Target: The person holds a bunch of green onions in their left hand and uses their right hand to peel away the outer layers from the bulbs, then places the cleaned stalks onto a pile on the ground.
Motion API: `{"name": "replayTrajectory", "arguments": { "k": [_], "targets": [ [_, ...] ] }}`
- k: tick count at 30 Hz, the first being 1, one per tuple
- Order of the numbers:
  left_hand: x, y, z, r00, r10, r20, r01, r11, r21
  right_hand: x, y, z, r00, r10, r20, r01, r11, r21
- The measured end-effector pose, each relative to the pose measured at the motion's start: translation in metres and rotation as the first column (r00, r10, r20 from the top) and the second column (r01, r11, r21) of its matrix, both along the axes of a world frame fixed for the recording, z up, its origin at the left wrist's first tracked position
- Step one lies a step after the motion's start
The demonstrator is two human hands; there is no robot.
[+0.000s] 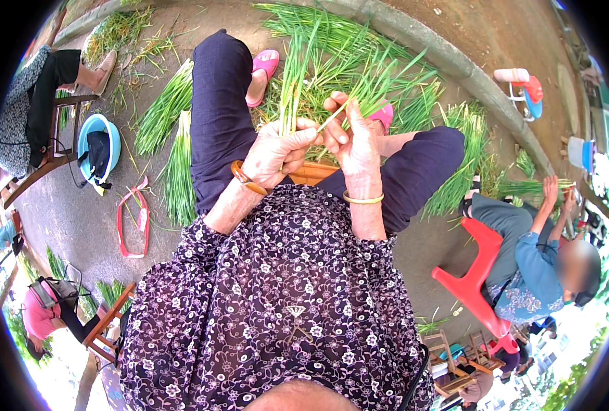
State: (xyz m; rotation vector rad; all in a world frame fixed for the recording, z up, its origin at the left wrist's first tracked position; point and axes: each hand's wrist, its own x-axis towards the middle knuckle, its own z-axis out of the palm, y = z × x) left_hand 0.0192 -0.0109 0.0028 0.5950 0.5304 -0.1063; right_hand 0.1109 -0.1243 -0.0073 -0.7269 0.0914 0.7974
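Note:
My left hand point(278, 149) is closed around an upright bunch of chives point(295, 85), pale at the stems and green toward the tips. Close beside it, my right hand point(351, 140) grips a second, looser bunch of chives point(376, 92) that leans up and to the right. One pale stalk point(332, 116) stretches between the two hands, its lower end by my left fingertips. Both hands are above my lap, with a brown wooden edge point(312, 172) partly showing below them. Beyond my knees, a wide heap of chives point(332, 31) covers the ground.
Bundled chives point(167, 109) lie left of my knee, near a red strap point(121, 222) and a light-blue basin point(116, 147) holding a dark item. At right, a person in blue point(540, 267) sits by a red stool point(475, 274), handling stalks. A curb point(455, 58) curves behind the heap.

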Motion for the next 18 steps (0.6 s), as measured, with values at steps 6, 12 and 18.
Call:
{"name": "replayTrajectory", "arguments": {
  "k": [6, 12, 18],
  "targets": [
    [-0.001, -0.001, 0.002, 1.000, -0.015, -0.025, 0.017, 0.998, 0.062, 0.001, -0.002, 0.001, 0.995, 0.071, 0.064, -0.073, 0.997, 0.018],
    [-0.004, 0.002, 0.001, 1.000, -0.013, -0.005, 0.014, 0.995, 0.102, 0.014, -0.010, 0.003, 0.990, -0.064, 0.127, 0.043, 0.986, 0.163],
    [-0.001, 0.001, -0.001, 0.994, -0.068, 0.083, 0.060, 0.994, 0.093, 0.015, -0.029, -0.004, 0.997, 0.061, -0.039, -0.050, 0.970, 0.237]
  ]
}}
